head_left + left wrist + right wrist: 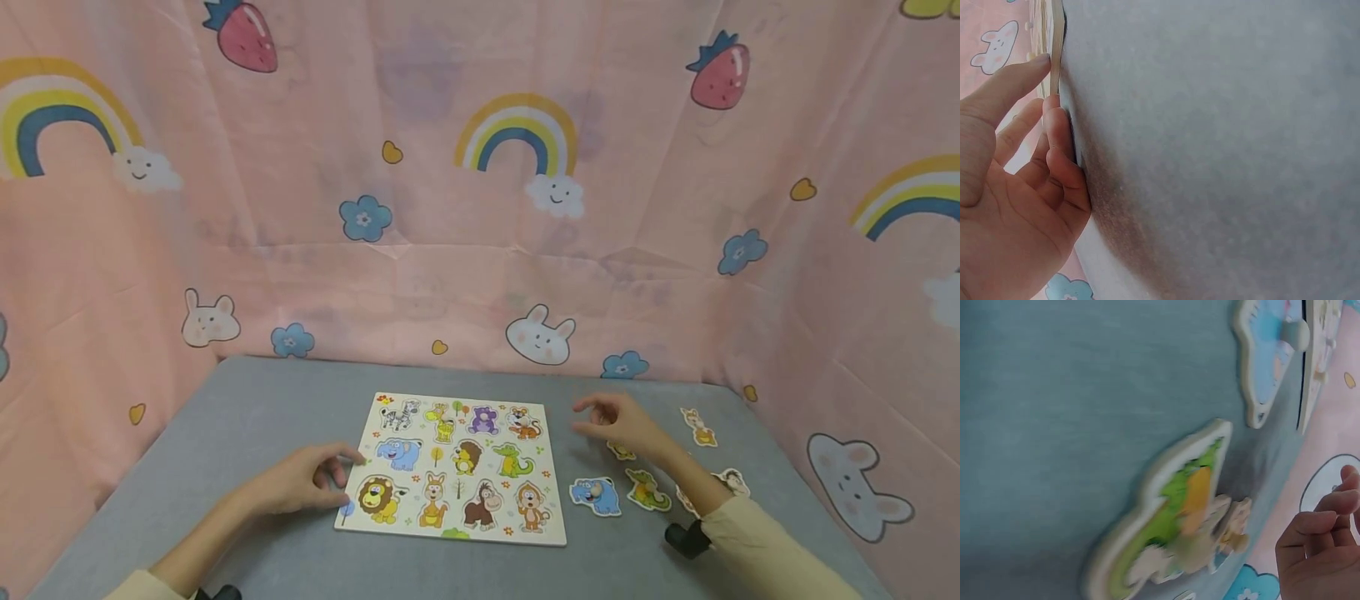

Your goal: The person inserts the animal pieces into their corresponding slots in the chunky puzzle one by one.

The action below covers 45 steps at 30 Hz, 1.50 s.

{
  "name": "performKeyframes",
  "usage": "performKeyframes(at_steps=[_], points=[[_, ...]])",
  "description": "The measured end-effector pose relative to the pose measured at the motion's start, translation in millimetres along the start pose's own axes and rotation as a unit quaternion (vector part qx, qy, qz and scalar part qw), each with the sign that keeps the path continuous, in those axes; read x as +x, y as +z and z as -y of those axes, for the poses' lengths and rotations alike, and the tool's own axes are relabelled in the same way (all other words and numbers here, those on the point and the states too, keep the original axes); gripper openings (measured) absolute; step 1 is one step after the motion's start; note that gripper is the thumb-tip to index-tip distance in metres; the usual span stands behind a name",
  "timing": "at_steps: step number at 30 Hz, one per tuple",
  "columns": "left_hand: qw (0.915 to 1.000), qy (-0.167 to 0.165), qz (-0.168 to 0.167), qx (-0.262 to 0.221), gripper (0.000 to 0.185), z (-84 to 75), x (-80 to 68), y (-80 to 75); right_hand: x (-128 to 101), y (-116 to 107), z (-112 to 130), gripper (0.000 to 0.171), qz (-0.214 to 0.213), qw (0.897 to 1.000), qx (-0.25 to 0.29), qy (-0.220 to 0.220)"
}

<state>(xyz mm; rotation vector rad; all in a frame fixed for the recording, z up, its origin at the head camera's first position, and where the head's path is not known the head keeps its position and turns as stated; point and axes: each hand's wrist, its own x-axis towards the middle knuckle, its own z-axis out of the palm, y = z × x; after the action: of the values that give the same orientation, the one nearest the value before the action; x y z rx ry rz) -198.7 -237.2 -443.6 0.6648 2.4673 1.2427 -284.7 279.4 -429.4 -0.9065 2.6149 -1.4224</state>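
Note:
A wooden animal puzzle board [547, 533] lies flat on the grey table, its printed animals facing up. My left hand [318, 479] rests at the board's left edge. In the left wrist view its thumb and a fingertip [1047, 103] touch the thin board edge [1055, 44]. My right hand [611, 421] hovers just right of the board with loosely curled fingers and holds nothing. Below it lie loose pieces: a blue elephant [595, 494], a green crocodile [647, 490] and a small yellow one [621, 452]. The right wrist view shows the crocodile [1172, 519], the elephant [1269, 356] and my curled fingers [1316, 537].
More loose animal pieces lie at the table's right side [699, 427] and near my right sleeve [731, 479]. Pink printed cloth [480, 250] walls the table on three sides. A black wrist mount [686, 540] sits under my right forearm.

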Motion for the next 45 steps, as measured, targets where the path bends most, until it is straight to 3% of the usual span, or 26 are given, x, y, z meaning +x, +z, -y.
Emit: performKeyframes(at_steps=[9,26,35,45], points=[[1.0000,-0.001,-0.003,-0.004,0.048,1.5,-1.3,0.7,-25.8,0.6,-0.2,0.022,-0.020,0.998,0.010,-0.062],[0.9999,0.008,-0.005,-0.007,0.048,3.3,0.3,1.1,-68.0,5.8,5.4,0.028,-0.021,1.000,-0.018,0.006],[0.9999,0.002,-0.007,-0.011,0.048,3.4,-0.1,1.4,-78.6,13.3,7.3,0.035,0.011,1.000,-0.002,-0.016],[1.0000,0.005,-0.005,-0.001,0.047,3.3,1.0,1.6,-80.8,19.9,7.5,0.034,0.008,0.999,-0.012,-0.033]])
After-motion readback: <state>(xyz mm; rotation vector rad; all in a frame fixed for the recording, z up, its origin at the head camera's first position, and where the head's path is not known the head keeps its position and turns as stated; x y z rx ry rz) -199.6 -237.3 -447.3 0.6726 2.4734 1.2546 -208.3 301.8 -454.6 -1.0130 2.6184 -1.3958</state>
